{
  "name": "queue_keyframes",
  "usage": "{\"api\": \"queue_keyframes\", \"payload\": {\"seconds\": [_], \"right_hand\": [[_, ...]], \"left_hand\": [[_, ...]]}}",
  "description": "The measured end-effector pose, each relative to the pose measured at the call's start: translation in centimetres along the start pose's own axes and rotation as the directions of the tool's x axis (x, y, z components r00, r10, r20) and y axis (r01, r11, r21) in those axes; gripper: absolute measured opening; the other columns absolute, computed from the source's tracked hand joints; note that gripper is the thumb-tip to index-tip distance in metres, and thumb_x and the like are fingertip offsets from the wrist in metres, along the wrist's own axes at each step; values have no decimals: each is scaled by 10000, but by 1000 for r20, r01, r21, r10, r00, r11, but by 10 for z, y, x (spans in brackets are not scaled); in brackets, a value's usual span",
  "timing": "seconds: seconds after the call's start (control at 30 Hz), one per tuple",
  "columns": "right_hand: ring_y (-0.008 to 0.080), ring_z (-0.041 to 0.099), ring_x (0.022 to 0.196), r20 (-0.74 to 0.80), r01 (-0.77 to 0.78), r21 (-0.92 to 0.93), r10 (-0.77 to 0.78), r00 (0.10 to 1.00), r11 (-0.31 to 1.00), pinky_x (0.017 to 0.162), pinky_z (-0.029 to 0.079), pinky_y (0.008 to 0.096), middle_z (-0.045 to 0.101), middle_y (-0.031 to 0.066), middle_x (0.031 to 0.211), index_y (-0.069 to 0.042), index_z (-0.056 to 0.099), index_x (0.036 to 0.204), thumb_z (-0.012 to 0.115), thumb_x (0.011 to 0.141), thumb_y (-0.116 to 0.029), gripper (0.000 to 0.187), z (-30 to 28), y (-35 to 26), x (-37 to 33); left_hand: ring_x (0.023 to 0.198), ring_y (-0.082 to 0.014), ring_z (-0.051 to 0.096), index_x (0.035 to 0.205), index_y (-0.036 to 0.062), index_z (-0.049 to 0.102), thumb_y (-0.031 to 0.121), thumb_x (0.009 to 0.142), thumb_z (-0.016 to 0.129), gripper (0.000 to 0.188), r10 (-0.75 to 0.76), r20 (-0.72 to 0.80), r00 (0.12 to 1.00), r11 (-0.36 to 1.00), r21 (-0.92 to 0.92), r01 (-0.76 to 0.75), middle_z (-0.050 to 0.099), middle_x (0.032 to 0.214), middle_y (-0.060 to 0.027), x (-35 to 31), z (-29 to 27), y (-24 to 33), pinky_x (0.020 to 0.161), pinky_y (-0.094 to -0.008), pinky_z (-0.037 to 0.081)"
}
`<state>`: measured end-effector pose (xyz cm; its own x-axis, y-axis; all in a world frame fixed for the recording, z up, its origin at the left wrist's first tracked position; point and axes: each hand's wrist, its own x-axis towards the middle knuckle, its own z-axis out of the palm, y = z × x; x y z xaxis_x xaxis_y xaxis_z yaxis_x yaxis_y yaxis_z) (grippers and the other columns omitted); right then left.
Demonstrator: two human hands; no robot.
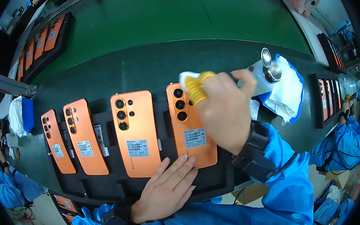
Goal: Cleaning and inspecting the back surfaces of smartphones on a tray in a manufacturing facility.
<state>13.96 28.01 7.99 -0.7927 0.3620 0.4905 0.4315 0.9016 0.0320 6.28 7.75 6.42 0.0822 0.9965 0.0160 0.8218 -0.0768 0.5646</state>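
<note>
Right hand (225, 106), yellow finger covers (197, 90) on, fingers clamped on a white cloth (185, 77) at the camera end of the rightmost orange phone (191, 125). Left hand (162, 196): fingers extended side by side, flat on that phone's lower end, not gripping. Phone lies back up, slanted, in the right part of the black tray (118, 187), along the tabletop (141, 66)'s near edge. Three more orange phones (138, 121) leftward in the tray, backs up. White bottle (258, 78), metal lid raised, and stacked white cloths (285, 89) toward the tabletop's right end. Green surface (154, 16) past the far edge.
</note>
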Motion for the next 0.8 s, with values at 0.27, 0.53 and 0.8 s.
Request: {"api": "queue_keyframes", "payload": {"seconds": [0.27,0.53,0.8], "right_hand": [[147,548,800,92,100,60,-106,990,993,896,304,469,586,-19,855,-84,729,780,678,636,-102,154,-5,-17,-19],[136,548,799,65,113,-15,-112,992,993,915,291,459,602,-21,876,-80,739,860,683,636,-103,232,-12,-7,-32],[178,557,815,-5,-64,-31,64,998,997,857,295,446,588,19,879,-46,705,765,691,674,-91,103,-10,8,-13]], "left_hand": [[1317,-245,437,1186,69,623,200,797,692,416,6,-10,1000,1000,9,-6,500,1382,-101,1,-2,0,1100,-444,292],[1321,-238,434,1189,71,627,194,800,689,412,-3,-7,1000,1000,-1,3,497,1387,-100,1,-3,0,1107,-436,279],[1314,-242,443,1184,70,631,194,794,694,414,22,-3,1000,1000,-17,-22,504,1379,-101,5,-2,2,1105,-439,284]]}}
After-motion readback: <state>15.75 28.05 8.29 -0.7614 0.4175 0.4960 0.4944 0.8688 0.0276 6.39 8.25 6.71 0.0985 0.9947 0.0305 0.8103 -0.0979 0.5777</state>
